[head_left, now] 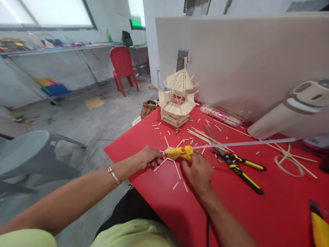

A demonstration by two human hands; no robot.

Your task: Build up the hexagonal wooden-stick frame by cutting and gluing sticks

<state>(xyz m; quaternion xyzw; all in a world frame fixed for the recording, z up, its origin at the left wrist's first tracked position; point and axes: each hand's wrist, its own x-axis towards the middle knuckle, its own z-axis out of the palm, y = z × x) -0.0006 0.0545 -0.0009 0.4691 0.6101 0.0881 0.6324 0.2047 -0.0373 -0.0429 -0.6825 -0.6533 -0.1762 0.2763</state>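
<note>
My right hand (198, 171) is closed around the handle of a yellow hot glue gun (180, 151), whose long clear glue stick (244, 142) sticks out to the right. The gun's nozzle points left, at the fingertips of my left hand (150, 157). Those fingers are pinched at the left side of a small wooden stick frame (177, 168) with sticks spreading outward, flat on the red table. The gun hides part of the frame. Whether the left fingers grip the frame or a separate small stick piece, I cannot make out.
A pagoda model of sticks (177, 106) stands behind. Pliers with black and yellow handles (241, 168), loose sticks (205, 136), a star of sticks (288, 154), a tape ring (289, 173) and a tilted-looking bottle (285, 113) lie around the right. The table edge (128, 171) runs close by my left arm.
</note>
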